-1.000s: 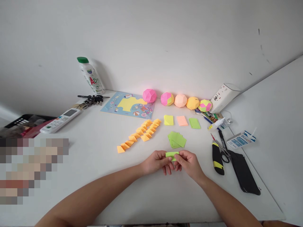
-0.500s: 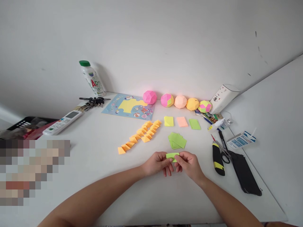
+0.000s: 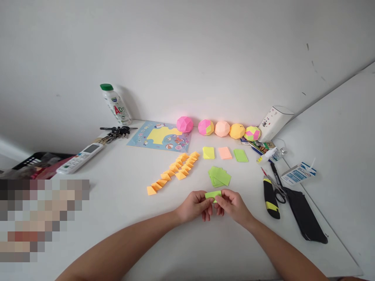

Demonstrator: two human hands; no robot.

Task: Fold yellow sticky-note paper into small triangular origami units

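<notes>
A small folded piece of green paper (image 3: 213, 194) is held between both hands near the front middle of the table. My left hand (image 3: 195, 205) pinches its left end, and my right hand (image 3: 233, 207) grips the right end with the thumb lying over its face. Just beyond the fingers lies a fanned pile of green paper sheets (image 3: 219, 176). Rows of folded orange paper pieces (image 3: 170, 171) overlap to the left. Farther back sit small stacks of yellow paper (image 3: 209, 153), peach paper (image 3: 225, 153) and green paper (image 3: 240, 155).
Several faceted paper balls, one pink (image 3: 184, 124), line the wall beside a blue picture sheet (image 3: 140, 136). At right lie a utility knife (image 3: 271, 199), scissors (image 3: 280, 195) and a black pouch (image 3: 306, 214). A bottle (image 3: 117, 105) and remote control (image 3: 80, 158) stand left.
Both hands keep their hold on the green paper, with only slight finger movement. The whole view has shifted a little as my head moved.
</notes>
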